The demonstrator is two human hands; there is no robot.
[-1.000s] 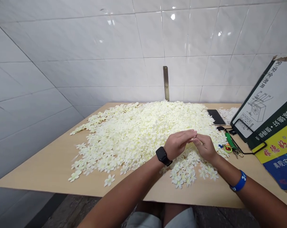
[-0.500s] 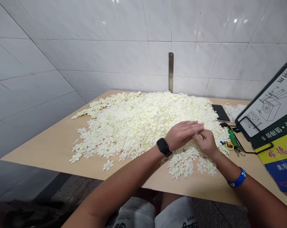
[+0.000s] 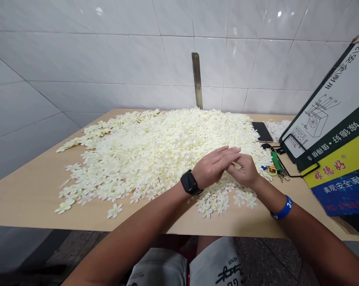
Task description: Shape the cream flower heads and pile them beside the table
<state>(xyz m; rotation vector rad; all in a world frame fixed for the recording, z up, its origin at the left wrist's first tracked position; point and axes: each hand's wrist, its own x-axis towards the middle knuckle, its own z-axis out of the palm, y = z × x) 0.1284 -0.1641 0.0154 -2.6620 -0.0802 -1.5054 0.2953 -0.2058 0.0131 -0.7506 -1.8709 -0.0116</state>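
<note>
Hands are meeting above the near edge of a heap of cream fabric flowers [image 3: 167, 147] on the bench [image 3: 27, 194]. Left hand [image 3: 210, 171], fingers straightened, is lying over the right hand [image 3: 244, 172], which is pinching a small flower [image 3: 236, 165]. Petals are looking light, soft and easily creased; gripping by the centre seems safest.

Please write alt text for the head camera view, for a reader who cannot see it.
Two hands, left hand over right hand, meet above a big pile of white flowers on a wooden table. A phone, keys and a printed box are at right.
</note>
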